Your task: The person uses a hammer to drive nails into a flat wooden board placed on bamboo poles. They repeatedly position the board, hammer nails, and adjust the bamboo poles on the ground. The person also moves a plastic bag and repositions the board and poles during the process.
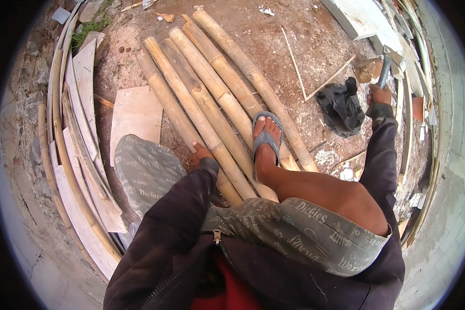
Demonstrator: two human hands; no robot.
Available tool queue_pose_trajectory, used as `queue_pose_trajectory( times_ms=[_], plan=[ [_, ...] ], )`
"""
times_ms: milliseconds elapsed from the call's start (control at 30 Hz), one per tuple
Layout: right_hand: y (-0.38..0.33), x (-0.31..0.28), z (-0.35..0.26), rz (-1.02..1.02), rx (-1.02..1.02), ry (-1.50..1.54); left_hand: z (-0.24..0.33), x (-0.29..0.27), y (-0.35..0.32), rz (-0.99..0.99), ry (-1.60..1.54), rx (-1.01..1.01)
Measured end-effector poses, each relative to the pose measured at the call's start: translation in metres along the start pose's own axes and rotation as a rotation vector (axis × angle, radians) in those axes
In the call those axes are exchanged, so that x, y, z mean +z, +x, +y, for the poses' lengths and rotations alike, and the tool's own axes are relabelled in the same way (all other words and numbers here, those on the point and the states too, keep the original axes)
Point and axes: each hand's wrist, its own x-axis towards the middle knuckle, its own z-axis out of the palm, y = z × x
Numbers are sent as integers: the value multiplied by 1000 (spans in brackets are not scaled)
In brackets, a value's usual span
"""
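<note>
Several bamboo poles lie side by side on the ground, running from the far left toward me. My left hand is closed at the edge of the leftmost bamboo pole, its fingers partly hidden by the pole and my sleeve. My foot, in a grey flip-flop, presses on the poles toward the right of the row. Out to the right, my right hand grips the blue-grey handle of a hatchet-like tool. Its broad metal head points away from me, apart from the bamboo.
A crumpled black plastic bag lies beside my right forearm. Left of the poles is a flat pale board, with long wooden planks stacked farther left. Pale slabs lie at the far right, and thin sticks are scattered on the dirt.
</note>
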Motion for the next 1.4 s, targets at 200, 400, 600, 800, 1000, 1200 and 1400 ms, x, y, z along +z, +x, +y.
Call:
queue_pose_trajectory(
  times_ms=[200, 400, 600, 800, 1000, 1200, 1400],
  plan=[
    [-26, 13, 33, -68, 79, 86, 5, -2, -9, 112, -13, 15],
    [-133, 87, 159, -373, 28, -136, 8, -7, -12, 37, -6, 6],
    [-181, 89, 190, -545, -20, -441, 7, -4, -7, 44, -4, 11],
    [-211, 100, 175, -377, 50, -543, 1, 2, -1, 49, -16, 9],
    [-214, 100, 177, -257, -84, -327, 5, 11, 16, 106, -73, 8],
    [-215, 97, 175, -277, -108, -430, 1, 8, 15, 21, -132, -16],
    [-227, 94, 164, -251, -80, -445, 28, -12, -22, 144, -50, 277]
  ],
)
